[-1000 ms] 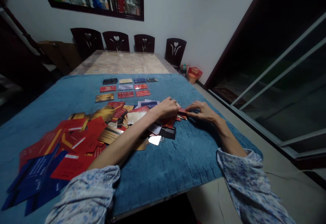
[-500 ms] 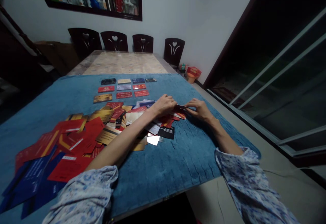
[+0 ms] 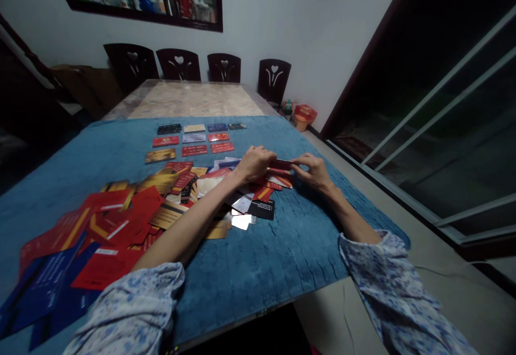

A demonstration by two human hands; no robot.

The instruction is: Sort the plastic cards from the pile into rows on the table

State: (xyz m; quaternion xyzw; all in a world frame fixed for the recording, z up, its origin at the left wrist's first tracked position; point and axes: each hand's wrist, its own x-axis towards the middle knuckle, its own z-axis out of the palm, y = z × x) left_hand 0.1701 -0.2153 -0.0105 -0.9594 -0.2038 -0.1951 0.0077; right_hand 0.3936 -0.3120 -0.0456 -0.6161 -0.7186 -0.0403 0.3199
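Between my two hands a dark red card [image 3: 283,164] is held just above the right end of a loose pile of cards. My left hand [image 3: 256,162] is closed on the card's left end, over the pile. The fingertips of my right hand [image 3: 312,169] pinch its right end. Below them lie red and white cards [image 3: 278,179] and a black card [image 3: 262,209]. Gold cards [image 3: 168,214] are partly covered by my left forearm. Red envelopes [image 3: 110,266] and blue envelopes [image 3: 52,285] lie at the left.
Several cards or small stacks stand in rows behind the pile, among them a gold one [image 3: 160,155] and a red one [image 3: 194,150]. A blue cloth [image 3: 258,263] covers the near table. Beyond are a marble tabletop [image 3: 193,98] and dark chairs [image 3: 274,80].
The card between my hands has tilted, so that more of its dark red face shows. Both hands remain at its ends. The whole view has shifted slightly.
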